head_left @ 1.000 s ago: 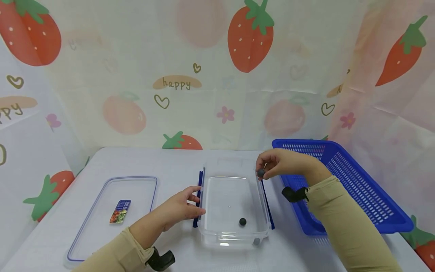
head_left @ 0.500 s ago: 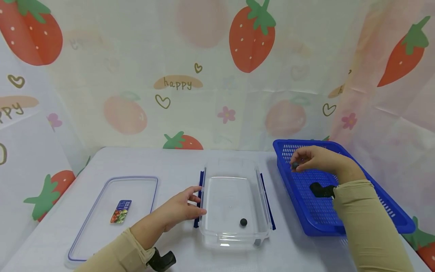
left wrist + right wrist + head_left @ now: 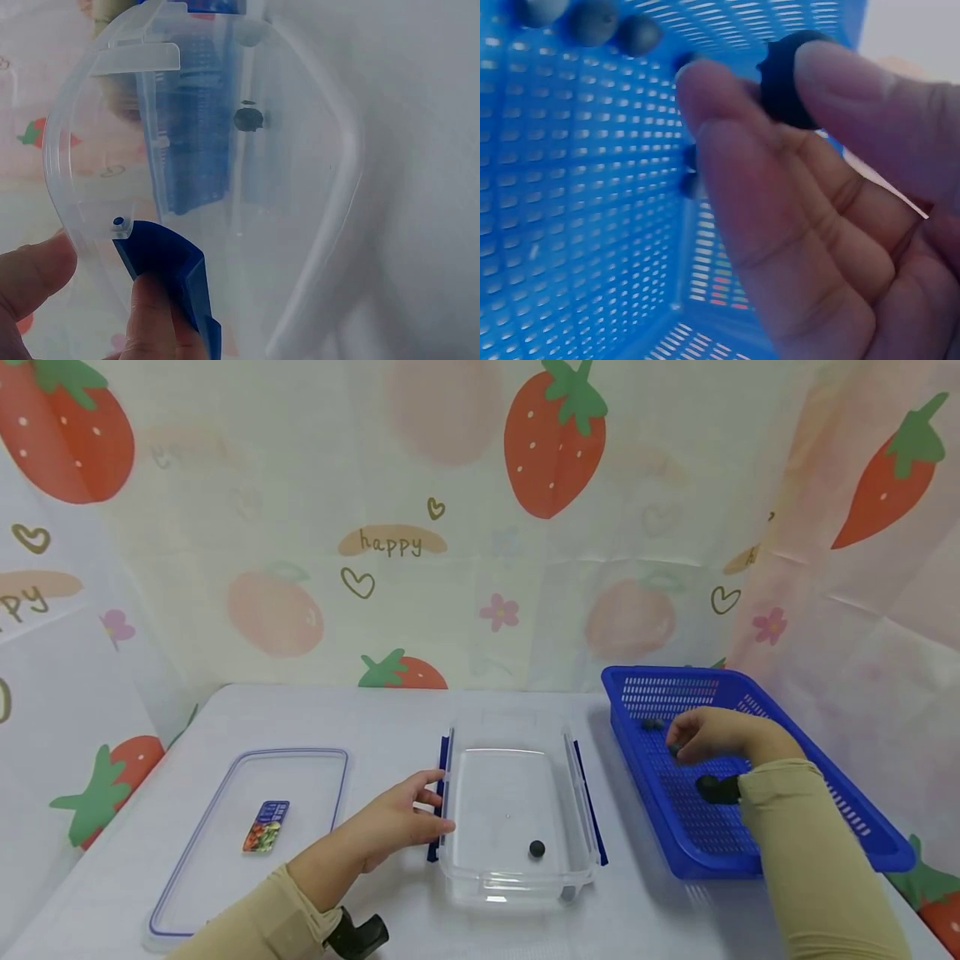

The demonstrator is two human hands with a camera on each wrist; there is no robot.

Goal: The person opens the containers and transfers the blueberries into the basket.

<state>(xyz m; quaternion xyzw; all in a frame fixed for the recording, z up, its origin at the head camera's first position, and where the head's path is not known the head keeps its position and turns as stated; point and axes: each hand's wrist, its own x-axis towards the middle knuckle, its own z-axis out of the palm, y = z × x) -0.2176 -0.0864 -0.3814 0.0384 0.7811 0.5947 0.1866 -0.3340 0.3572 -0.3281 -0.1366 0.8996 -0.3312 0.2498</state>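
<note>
My left hand (image 3: 401, 818) grips the left rim of a clear plastic box (image 3: 517, 885) in the head view. In the left wrist view its fingers lie on the blue latch flap (image 3: 176, 262), with the thumb at the rim. One dark blueberry (image 3: 537, 849) lies in the near right part of the box. My right hand (image 3: 712, 735) is over the blue basket (image 3: 686, 860) and pinches another blueberry (image 3: 784, 82) between thumb and fingers; its jagged crown shows in the right wrist view. Several blueberries (image 3: 592, 22) lie in the basket, partly hidden by the hand.
A clear lid (image 3: 213, 810) with a blue seal lies on the white table (image 3: 397, 718) to the left, bearing a colourful label (image 3: 266, 827). The basket stands right of the box, with a strip of table between them. A strawberry-print curtain (image 3: 465, 610) hangs behind.
My right hand has moved from above the box's right rim to the right, then down into the basket with the blueberry. The left hand and box have stayed in place.
</note>
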